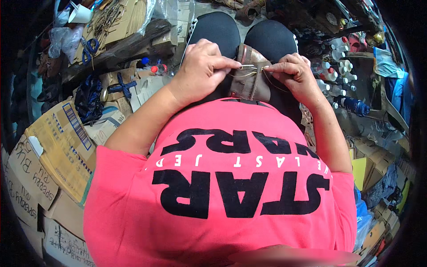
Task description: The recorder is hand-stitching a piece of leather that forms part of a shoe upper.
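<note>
A brown leather shoe [251, 84] rests on my lap, between my dark-clad knees. My left hand [202, 66] is closed, thumb and forefinger pinching a thin, pale, needle-like piece [247, 66] over the shoe. On the other side, my right hand [294, 74] is closed in a pinch on a fine yellowish thread [269, 79]. The thread loops across the leather and hangs beside it. The exact ends of needle and thread are too small to make out. Part of the shoe is hidden below my pink shirt.
Cardboard boxes [55, 138] are stacked on the left. Blue-handled scissors [90, 46] and a white cup [81, 14] lie at the far left. Several small capped bottles [336, 73] crowd the right side, with a dark blue bottle [354, 106] nearby. A wooden beam [129, 44] runs at the left.
</note>
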`<state>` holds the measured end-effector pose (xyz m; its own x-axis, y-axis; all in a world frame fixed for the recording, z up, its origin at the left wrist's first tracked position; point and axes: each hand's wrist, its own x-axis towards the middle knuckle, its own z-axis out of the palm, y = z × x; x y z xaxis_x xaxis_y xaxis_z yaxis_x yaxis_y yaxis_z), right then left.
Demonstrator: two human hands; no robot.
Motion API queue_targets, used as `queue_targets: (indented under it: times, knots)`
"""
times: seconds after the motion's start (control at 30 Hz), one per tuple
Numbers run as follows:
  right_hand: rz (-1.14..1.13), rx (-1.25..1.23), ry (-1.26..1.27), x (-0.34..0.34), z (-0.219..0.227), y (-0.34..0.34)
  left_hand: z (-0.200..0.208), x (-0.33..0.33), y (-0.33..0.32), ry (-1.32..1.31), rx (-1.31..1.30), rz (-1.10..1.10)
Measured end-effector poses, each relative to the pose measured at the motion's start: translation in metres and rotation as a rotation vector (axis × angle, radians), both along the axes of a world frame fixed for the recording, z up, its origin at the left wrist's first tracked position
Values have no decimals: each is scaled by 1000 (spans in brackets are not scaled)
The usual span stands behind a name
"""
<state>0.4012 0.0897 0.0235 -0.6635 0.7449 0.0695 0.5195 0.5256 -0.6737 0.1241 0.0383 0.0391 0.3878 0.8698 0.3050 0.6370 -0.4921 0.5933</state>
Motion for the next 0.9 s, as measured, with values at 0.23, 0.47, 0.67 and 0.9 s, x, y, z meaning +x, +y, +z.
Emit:
queue_targets:
  times: [0.23,0.47,0.67,0.9]
  knots:
    - [21,61,-76,-5,7,10,3,1,9,-22,-26,-58]
    - [27,2,-69,-4,5,12,3,4,11,42,14,-50]
    - [14,-69,-13,1,-2,14,6,11,10,112,42,-46]
    - [37,-74,7,-2,-7,18,-18,13,24,-92,-101,-71]
